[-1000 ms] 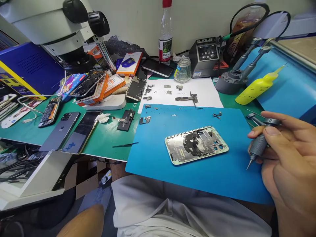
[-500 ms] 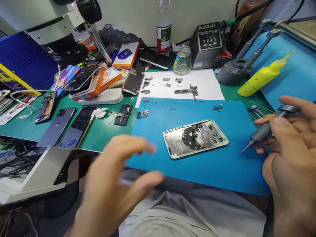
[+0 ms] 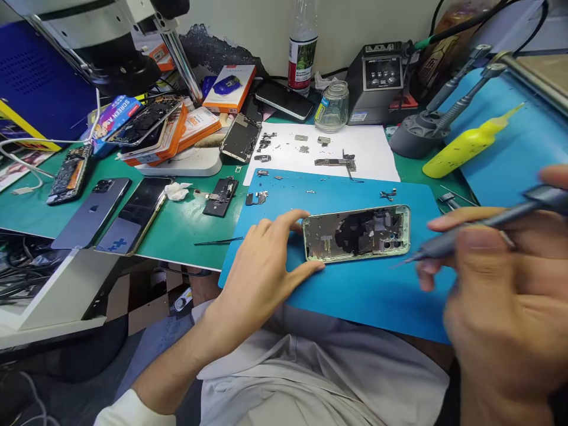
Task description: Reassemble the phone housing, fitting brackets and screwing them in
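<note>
An opened phone housing (image 3: pixel 356 232) with a pale green rim lies on the blue mat (image 3: pixel 355 296). My left hand (image 3: pixel 266 260) rests on the mat and grips the housing's left end between thumb and forefinger. My right hand (image 3: pixel 501 296), blurred by motion, is closed round a grey precision screwdriver (image 3: pixel 470 235). Its tip points left and hovers just beside the housing's right end, near the camera cut-outs.
Small screws and brackets lie on the white sheet (image 3: pixel 377 154) and the mat's far edge. Phones (image 3: pixel 93 210), boxes (image 3: pixel 195 127) and a microscope (image 3: pixel 102 47) crowd the left. A glass jar (image 3: pixel 332 106), soldering station (image 3: pixel 381 80) and yellow squeeze bottle (image 3: pixel 470 142) stand behind. Black tweezers (image 3: pixel 217 241) lie on the green mat.
My left hand came up from below and took hold of the housing's left end, turning it level. My right hand swung the screwdriver tip left toward the housing.
</note>
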`<state>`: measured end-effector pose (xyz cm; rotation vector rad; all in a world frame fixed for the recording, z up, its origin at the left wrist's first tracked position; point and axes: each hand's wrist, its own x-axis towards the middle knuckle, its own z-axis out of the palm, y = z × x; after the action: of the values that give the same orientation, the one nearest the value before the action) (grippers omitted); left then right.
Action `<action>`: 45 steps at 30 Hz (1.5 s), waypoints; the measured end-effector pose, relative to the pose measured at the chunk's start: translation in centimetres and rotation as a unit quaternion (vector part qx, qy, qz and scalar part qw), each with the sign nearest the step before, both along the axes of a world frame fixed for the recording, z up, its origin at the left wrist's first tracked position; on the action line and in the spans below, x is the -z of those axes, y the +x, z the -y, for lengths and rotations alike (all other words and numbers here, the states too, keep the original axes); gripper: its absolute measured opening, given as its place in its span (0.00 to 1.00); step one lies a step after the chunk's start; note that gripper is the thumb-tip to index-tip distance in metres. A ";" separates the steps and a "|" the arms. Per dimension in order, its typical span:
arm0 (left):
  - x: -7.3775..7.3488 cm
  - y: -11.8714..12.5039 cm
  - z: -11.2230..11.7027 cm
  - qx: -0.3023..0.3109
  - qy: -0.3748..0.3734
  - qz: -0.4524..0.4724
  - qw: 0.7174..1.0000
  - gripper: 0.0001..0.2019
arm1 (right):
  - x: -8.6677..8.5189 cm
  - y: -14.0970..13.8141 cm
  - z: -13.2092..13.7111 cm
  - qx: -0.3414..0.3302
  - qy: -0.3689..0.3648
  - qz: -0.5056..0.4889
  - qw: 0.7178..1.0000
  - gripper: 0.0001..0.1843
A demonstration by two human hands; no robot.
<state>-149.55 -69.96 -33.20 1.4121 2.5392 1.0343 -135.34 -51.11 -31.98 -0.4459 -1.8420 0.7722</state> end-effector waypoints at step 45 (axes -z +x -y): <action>1.2 -0.1 0.8 0.065 0.074 0.014 0.995 0.28 | -0.3 -4.3 4.1 -0.055 0.278 0.178 0.942 0.29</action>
<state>-149.67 -70.72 -34.38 1.5631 2.3589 1.2307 -139.68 -55.23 -31.72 -0.1160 -2.3328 0.2165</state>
